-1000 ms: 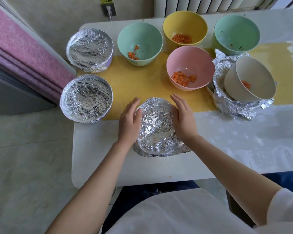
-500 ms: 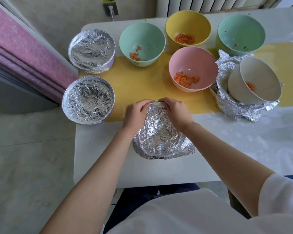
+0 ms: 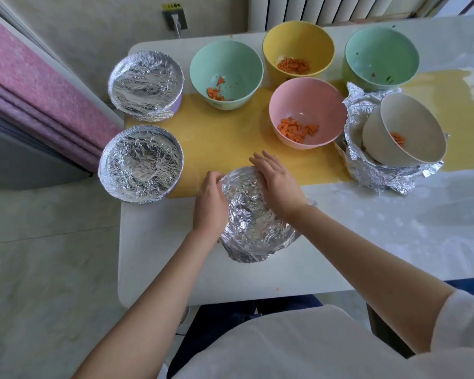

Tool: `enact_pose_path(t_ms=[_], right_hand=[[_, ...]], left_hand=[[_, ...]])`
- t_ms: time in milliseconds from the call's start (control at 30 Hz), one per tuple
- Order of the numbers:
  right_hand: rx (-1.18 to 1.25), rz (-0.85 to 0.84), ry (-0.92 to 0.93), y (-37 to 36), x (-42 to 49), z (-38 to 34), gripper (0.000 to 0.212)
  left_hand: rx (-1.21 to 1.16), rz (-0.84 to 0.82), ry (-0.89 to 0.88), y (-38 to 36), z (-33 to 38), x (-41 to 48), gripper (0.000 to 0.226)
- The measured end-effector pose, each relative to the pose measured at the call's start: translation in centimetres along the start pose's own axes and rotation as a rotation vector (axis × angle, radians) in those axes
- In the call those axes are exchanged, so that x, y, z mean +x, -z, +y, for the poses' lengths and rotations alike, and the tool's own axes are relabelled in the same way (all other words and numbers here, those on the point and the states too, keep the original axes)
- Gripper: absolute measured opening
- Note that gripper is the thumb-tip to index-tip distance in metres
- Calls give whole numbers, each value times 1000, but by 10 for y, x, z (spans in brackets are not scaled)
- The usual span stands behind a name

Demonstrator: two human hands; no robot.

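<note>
A bowl wrapped in crumpled silver foil (image 3: pixel 253 231) sits tilted near the front of the white table (image 3: pixel 367 242), partly on the yellow mat (image 3: pixel 230 138). My left hand (image 3: pixel 210 206) is against its left side, fingers curled onto the foil near the far rim. My right hand (image 3: pixel 278 184) lies over its upper right side with fingers straight, pressing the foil down. What is under the foil is hidden.
Two foil-covered bowls (image 3: pixel 140 163) (image 3: pixel 146 84) stand at the left table edge. Behind are a green bowl (image 3: pixel 226 73), yellow bowl (image 3: pixel 298 50) and pink bowl (image 3: pixel 308 112) with carrot bits, and another green bowl (image 3: pixel 381 57). A white bowl (image 3: pixel 404 129) leans on loose foil (image 3: pixel 381 179).
Both hands were curled over the bowl's far rim half a second ago. My right hand has since flattened on the foil, and my left hand has slid to the left side.
</note>
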State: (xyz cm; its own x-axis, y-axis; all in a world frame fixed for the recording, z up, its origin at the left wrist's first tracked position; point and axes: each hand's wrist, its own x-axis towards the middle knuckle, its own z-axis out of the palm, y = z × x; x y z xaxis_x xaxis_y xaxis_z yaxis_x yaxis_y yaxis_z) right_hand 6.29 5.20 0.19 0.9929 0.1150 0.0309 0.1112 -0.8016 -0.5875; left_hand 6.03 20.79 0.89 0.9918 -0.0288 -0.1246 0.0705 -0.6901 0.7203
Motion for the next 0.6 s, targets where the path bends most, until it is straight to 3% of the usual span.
enact_pose_path(t_ms=[200, 333, 433, 533, 600], right_hand=[[-19, 44, 31, -8, -36, -19, 37], [-107, 72, 25, -18, -60, -22, 41], [-168, 53, -6, -20, -69, -17, 45], [-179, 25, -27, -17, -70, -12, 47], [-165, 18, -33, -16, -69, -11, 47]], left_hand=[[-110, 120, 198, 10, -10, -46, 10], [-215, 108, 341, 9, -13, -73, 35], [-222, 39, 402, 10, -14, -89, 35], [-213, 56, 382, 14, -16, -90, 16], [-155, 125, 238, 20, -16, -82, 20]])
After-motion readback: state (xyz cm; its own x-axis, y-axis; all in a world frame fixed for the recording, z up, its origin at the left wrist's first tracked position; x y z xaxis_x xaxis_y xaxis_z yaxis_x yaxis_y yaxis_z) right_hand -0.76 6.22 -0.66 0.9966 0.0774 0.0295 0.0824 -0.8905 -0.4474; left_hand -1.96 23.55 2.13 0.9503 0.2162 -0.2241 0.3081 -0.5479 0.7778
